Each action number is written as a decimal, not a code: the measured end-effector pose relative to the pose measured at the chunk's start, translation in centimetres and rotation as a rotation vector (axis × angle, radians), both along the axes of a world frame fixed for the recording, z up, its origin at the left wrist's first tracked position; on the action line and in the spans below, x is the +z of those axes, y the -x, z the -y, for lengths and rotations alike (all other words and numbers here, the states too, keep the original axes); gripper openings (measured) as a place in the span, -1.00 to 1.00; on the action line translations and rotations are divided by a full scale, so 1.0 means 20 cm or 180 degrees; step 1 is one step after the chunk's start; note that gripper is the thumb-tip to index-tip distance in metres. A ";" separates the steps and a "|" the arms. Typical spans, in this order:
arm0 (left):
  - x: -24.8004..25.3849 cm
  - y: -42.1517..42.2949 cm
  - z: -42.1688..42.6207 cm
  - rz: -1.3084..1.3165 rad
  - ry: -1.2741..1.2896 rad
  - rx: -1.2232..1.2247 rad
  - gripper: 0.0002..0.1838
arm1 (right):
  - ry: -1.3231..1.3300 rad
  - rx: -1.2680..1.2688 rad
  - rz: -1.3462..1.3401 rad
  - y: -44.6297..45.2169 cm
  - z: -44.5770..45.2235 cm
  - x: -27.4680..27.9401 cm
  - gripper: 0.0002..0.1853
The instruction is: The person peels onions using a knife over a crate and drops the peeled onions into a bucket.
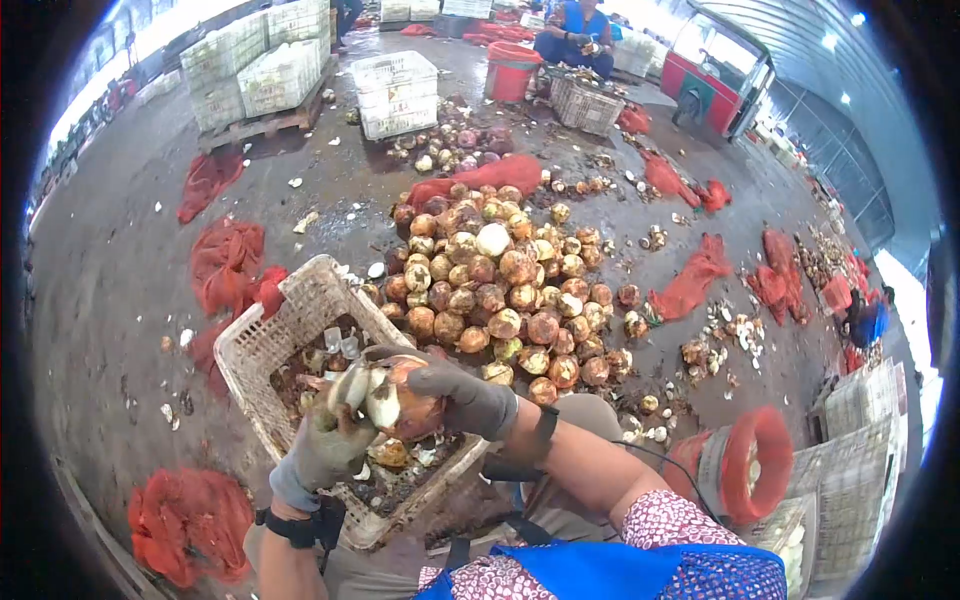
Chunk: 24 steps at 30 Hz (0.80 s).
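Observation:
Both my gloved hands are together over a dirty plastic crate (pixel 245 350), holding one large onion (pixel 412 408). My right hand (pixel 460 395) is wrapped round the onion's far right side, fingers over its top. On the other side, my left hand (pixel 338 430) closes against the onion where its brown skin gives way to a pale white patch. Whether a small blade sits in the left fingers cannot be made out. Skin scraps and onion trimmings (pixel 395 455) lie in the crate below. Just beyond it spreads a heap of unpeeled onions (pixel 500 290).
Red mesh bags (pixel 190 525) litter the wet floor. A red bucket (pixel 755 465) and white crates (pixel 850 490) stand at my right. Farther off are stacked crates (pixel 250 80), another red bucket (pixel 512 75), a seated person (pixel 580 40) and a red-green vehicle (pixel 710 75).

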<state>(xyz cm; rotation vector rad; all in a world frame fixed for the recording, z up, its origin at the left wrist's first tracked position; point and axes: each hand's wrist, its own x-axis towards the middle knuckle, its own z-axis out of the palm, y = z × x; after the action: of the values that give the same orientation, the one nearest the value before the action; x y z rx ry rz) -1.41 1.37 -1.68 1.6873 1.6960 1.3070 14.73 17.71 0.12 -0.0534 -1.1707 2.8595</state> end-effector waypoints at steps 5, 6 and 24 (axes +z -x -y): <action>0.24 -0.07 -0.02 0.2521 0.0884 0.0465 -0.67 | -0.0020 -0.0166 0.0252 0.05 0.04 -0.10 -0.31; 0.24 -0.07 -0.03 0.2265 0.0604 0.0498 -0.70 | -0.0077 -0.0140 0.0277 0.06 0.04 -0.11 -0.33; 0.03 -0.19 -0.09 -0.2768 -0.0275 0.0229 -0.64 | 0.1544 -0.0498 0.0815 0.12 0.05 -0.23 -0.54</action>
<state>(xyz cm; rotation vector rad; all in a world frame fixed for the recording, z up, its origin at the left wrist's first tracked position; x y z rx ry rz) 2.40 3.11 -0.99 2.4826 2.1651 0.6852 12.36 16.77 -4.57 -0.5157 -0.4402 2.9771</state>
